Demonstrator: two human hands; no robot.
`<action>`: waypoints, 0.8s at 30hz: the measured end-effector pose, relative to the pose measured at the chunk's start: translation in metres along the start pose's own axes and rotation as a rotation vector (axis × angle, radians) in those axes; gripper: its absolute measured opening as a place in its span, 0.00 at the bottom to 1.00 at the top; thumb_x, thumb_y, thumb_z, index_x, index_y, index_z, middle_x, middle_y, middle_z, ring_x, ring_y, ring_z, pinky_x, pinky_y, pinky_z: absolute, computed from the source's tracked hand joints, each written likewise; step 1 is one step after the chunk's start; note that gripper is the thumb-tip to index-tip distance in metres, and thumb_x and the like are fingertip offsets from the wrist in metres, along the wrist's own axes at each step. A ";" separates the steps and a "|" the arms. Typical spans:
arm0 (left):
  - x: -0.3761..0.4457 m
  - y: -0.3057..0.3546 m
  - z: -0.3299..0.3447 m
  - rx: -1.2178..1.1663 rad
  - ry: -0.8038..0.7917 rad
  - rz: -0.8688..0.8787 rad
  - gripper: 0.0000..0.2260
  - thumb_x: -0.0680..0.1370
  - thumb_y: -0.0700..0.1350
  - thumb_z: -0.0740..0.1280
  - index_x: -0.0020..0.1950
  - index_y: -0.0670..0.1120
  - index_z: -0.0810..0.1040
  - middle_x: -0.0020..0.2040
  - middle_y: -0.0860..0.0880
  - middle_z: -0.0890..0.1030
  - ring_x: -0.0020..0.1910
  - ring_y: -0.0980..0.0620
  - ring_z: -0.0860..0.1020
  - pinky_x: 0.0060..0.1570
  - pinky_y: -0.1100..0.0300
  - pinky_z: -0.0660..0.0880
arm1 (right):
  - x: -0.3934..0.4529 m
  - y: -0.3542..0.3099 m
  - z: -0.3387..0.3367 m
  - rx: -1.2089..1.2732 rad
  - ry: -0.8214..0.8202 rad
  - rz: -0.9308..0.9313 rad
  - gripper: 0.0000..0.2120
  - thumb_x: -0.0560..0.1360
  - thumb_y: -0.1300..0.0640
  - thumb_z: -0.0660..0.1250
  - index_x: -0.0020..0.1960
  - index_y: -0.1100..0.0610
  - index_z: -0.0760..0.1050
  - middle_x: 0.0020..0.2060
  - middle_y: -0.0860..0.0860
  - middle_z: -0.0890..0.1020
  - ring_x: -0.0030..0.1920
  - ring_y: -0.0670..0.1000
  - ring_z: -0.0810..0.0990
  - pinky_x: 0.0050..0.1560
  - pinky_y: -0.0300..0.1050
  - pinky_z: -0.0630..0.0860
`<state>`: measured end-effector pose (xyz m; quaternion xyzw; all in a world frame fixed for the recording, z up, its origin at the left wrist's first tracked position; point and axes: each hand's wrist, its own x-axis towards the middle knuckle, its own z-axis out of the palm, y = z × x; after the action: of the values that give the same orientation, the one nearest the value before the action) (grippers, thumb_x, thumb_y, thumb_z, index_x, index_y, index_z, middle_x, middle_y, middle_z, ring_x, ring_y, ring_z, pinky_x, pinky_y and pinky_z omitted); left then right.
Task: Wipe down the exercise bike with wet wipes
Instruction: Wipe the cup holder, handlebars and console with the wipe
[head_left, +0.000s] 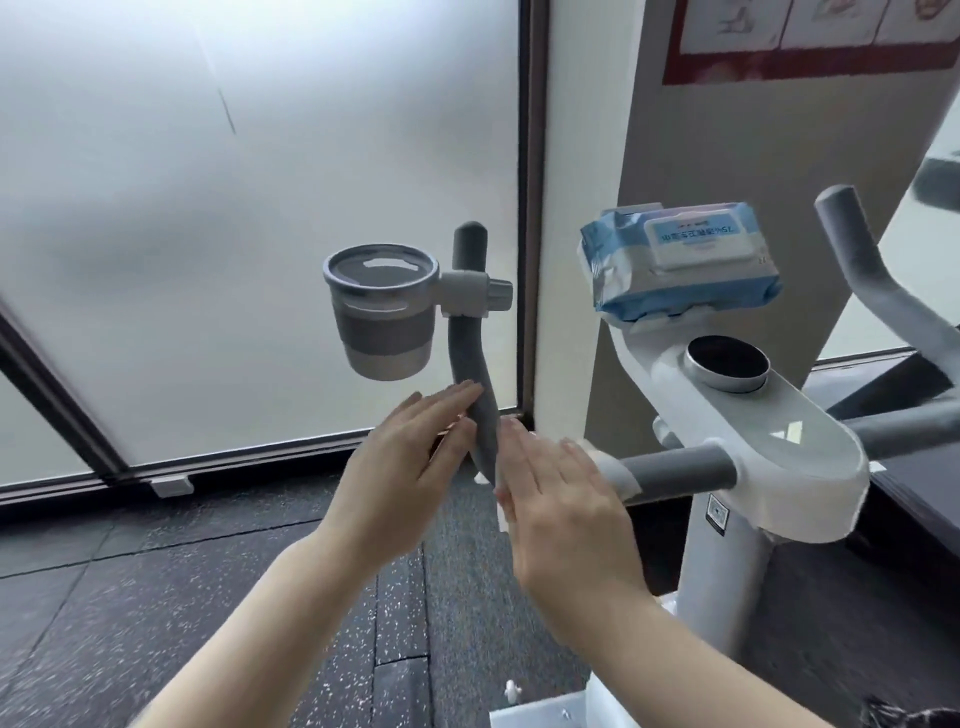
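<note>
Exercise bike at frame right, on speckled rubber floor.
Left handlebar: foam grip between both hands.
White wet wipe draped over bar, partly under right hand; fingers straight, pressing.
Left hand: flat, fingers extended against grip.
Wipe pack rests on console, lid closed.
Cup holder clamped to grip.
Judgement: wiping under way at left handlebar; console, right handlebar, frame apparently pending.

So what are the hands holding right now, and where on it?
Neither grips anything. The left hand lies flat against the handlebar; the right hand presses a white wipe onto it with straight fingers.
</note>
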<state>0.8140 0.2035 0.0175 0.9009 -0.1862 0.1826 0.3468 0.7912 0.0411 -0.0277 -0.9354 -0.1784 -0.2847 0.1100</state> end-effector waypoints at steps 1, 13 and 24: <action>0.007 0.003 -0.012 0.124 0.073 0.073 0.19 0.80 0.54 0.57 0.70 0.53 0.74 0.70 0.58 0.72 0.71 0.59 0.67 0.72 0.56 0.63 | 0.014 -0.010 0.007 -0.025 -0.016 0.021 0.25 0.76 0.55 0.58 0.71 0.64 0.69 0.64 0.59 0.77 0.60 0.56 0.79 0.62 0.50 0.74; 0.110 -0.039 -0.085 0.503 -0.008 0.093 0.24 0.80 0.56 0.46 0.70 0.55 0.73 0.71 0.57 0.72 0.73 0.59 0.64 0.73 0.58 0.57 | 0.000 -0.010 0.011 -0.184 0.047 0.026 0.27 0.74 0.60 0.59 0.72 0.67 0.65 0.66 0.62 0.74 0.60 0.59 0.79 0.63 0.55 0.73; 0.111 -0.065 -0.103 0.396 -0.094 0.386 0.25 0.81 0.59 0.47 0.72 0.55 0.71 0.70 0.57 0.73 0.72 0.58 0.67 0.71 0.56 0.64 | 0.012 -0.027 0.003 -0.305 0.077 0.218 0.26 0.77 0.46 0.61 0.66 0.64 0.73 0.56 0.56 0.81 0.55 0.55 0.81 0.63 0.52 0.71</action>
<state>0.9189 0.2964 0.1038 0.9065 -0.3308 0.2363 0.1136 0.7905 0.0700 -0.0203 -0.9435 -0.0265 -0.3303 0.0038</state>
